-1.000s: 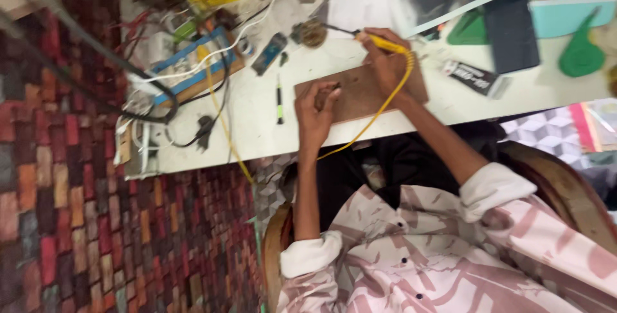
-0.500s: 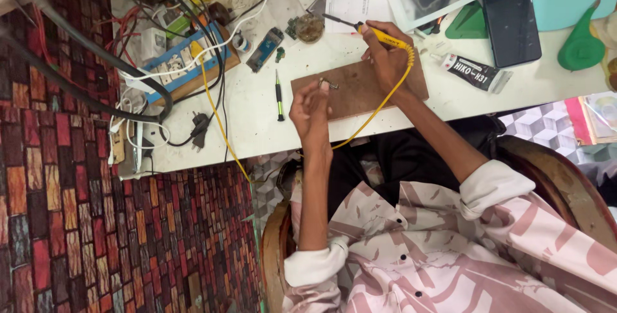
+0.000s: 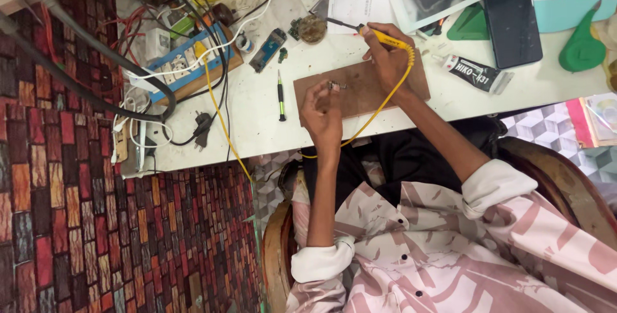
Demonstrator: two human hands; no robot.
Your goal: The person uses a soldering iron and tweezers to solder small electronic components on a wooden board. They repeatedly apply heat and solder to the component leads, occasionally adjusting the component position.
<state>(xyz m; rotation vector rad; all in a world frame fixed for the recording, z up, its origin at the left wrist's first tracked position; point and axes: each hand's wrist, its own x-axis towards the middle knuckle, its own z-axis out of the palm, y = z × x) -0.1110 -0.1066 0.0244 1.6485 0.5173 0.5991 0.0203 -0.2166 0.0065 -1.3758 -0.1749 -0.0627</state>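
Fingers of the left hand (image 3: 323,110) pinch a small metal part (image 3: 335,85) over the brown board (image 3: 363,88). Beyond it, the right hand (image 3: 385,62) grips a yellow soldering iron (image 3: 384,38), whose tip has swung outward to the round tin (image 3: 313,28), away from the part. White cluttered bench (image 3: 257,114); brick-patterned floor (image 3: 64,223).

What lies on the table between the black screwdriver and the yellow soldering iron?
In the head view, the brown board lies between the screwdriver and the soldering iron. The left hand holds a small metal part over the board.
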